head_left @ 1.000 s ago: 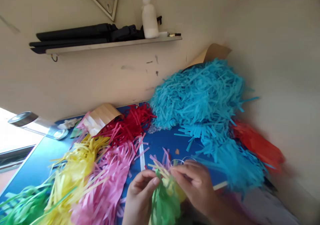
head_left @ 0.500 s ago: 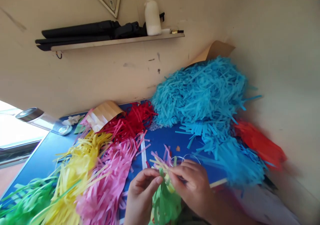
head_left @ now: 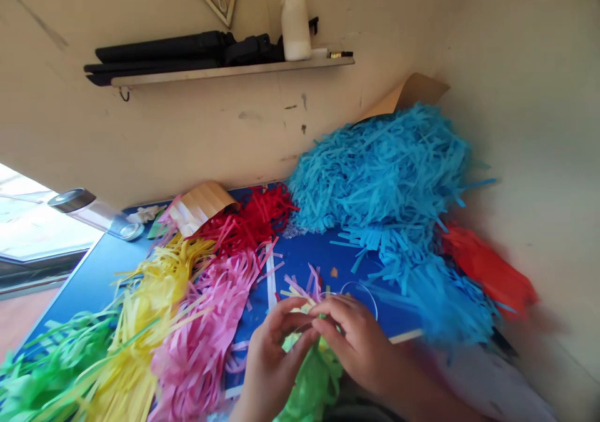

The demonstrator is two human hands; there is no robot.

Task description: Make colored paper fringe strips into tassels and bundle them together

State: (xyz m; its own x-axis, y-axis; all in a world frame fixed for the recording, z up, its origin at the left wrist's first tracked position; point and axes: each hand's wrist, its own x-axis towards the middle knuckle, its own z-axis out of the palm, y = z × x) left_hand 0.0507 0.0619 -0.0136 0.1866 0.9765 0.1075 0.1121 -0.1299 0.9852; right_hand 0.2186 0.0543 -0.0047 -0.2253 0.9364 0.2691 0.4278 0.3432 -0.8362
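Note:
My left hand and my right hand meet fingertip to fingertip low in the middle of the view. Both are pinched closed around the top of a tissue-paper fringe. Its light green strips hang below the fingers. Pink and pale yellow paper strips stick up just beyond the fingertips. A thin white string, possibly wire, loops out behind my right hand and runs to the pinch. My fingers hide exactly where string and paper meet.
On the blue table lie green, yellow, pink and red fringes. A big blue heap fills the back right, beside red paper. A clear jar lies left; a white bottle stands on the shelf.
My left fingers have come up and closed in against my right fingertips at the top of the green fringe. The view has shifted slightly, so the background sits further right.

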